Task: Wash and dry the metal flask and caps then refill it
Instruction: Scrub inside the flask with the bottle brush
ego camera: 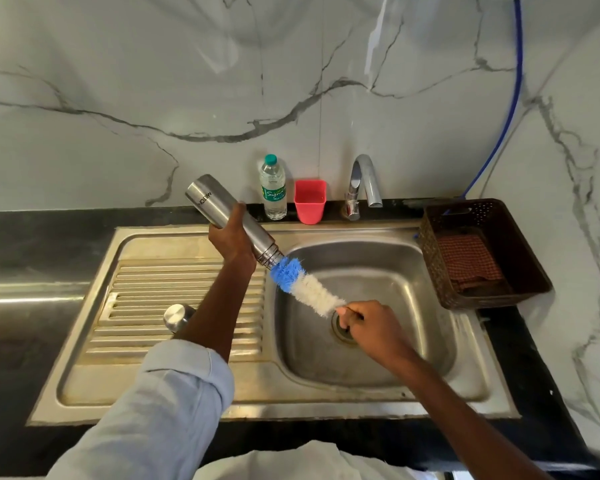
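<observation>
Flask (pixel 222 211), tipped mouth-down over the sink (pixel 368 306), is gripped by the left hand (pixel 231 237), while the right hand (pixel 368 325) pinches a brush (pixel 305 284) whose blue tip touches the mouth, and a cap (pixel 177 317) sits on the ribbed part.

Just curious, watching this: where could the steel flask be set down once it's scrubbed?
The ribbed steel draining board is bare from the round metal cap to its left rim. The sink basin floor also lies bare. The back ledge is crowded: clear plastic bottle, red plastic cup, chrome tap.
</observation>
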Available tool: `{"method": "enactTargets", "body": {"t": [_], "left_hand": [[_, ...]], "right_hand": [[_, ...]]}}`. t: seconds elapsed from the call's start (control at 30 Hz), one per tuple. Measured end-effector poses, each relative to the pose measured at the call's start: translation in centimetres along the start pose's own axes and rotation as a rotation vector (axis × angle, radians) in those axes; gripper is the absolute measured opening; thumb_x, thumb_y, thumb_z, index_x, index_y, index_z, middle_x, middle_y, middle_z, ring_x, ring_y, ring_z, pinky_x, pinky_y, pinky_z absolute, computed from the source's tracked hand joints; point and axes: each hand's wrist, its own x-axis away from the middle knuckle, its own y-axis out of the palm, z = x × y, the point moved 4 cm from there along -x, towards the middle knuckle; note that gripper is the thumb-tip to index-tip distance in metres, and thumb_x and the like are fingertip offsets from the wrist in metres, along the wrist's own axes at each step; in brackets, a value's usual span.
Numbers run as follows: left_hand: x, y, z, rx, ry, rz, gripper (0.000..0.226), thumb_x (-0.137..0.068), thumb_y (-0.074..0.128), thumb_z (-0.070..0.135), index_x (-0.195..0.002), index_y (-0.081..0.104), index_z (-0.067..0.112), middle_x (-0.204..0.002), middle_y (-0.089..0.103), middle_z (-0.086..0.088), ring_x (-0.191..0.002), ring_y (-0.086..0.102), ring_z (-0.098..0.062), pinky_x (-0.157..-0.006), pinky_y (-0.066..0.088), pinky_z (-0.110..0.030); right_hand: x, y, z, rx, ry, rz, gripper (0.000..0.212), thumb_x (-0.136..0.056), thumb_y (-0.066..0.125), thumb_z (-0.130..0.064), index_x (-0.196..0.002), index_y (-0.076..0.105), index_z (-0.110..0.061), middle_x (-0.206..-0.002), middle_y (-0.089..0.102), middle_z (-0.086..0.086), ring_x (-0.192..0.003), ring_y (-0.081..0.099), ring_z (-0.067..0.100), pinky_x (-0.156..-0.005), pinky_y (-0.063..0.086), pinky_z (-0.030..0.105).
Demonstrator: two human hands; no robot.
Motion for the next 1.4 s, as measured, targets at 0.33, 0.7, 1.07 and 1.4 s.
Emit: {"method": "enactTargets", "body": {"t": [0.33, 0.7, 1.07, 1.4], "left_hand": [[-0.3, -2.4, 0.8, 0.083, -0.140, 0.208, 0.077, -0.075, 0.093, 0.034, -0.137, 0.053, 0.013, -0.114, 0.068, -0.011, -0.094, 0.073, -0.032, -0.060, 0.060, -0.043], [4.2, -4.3, -3.6, -0.099, -0.043, -0.260, 0.068, -0.080, 0.089, 0.013, -0.138, 0.055, 0.021, -0.117, 0.072, -0.004, -0.106, 0.071, -0.022, -0.095, 0.059, -0.045], [6.7, -4.9, -3.2, -0.314, 0.059, -0.510, 0.090, -0.060, 0.100, 0.025, -0.139, 0.056, 0.023, -0.123, 0.075, -0.002, -0.115, 0.073, -0.024, -0.102, 0.057, -0.057], [8.7, -3.9, -2.5, -0.007, -0.112, -0.532, 0.110, -0.061, 0.097, 0.059, -0.153, 0.043, 0.036, -0.143, 0.066, -0.005, -0.129, 0.066, -0.031, -0.093, 0.056, -0.069]], "right_hand": [[1.7, -3.3, 4.7, 0.368, -0.148, 0.158, 0.017, -0.098, 0.061, -0.042, -0.090, 0.070, -0.031, -0.067, 0.065, -0.010, -0.068, 0.063, 0.014, -0.059, 0.039, 0.028], [1.0, -1.3, 4.9, 0.099, 0.181, 0.016, 0.005, -0.093, 0.062, -0.038, -0.098, 0.063, -0.036, -0.087, 0.074, -0.011, -0.082, 0.070, 0.015, -0.079, 0.058, 0.039], [2.0, -2.1, -2.5, -0.013, -0.001, 0.170, 0.049, -0.098, 0.054, -0.013, -0.141, 0.049, -0.037, -0.088, 0.070, 0.000, -0.078, 0.066, 0.019, -0.073, 0.056, 0.041], [4.1, -1.2, -7.1, -0.018, -0.148, 0.225, 0.051, -0.103, 0.053, -0.017, -0.150, 0.047, -0.037, -0.090, 0.064, -0.009, -0.071, 0.058, 0.008, -0.063, 0.039, 0.019]]}}
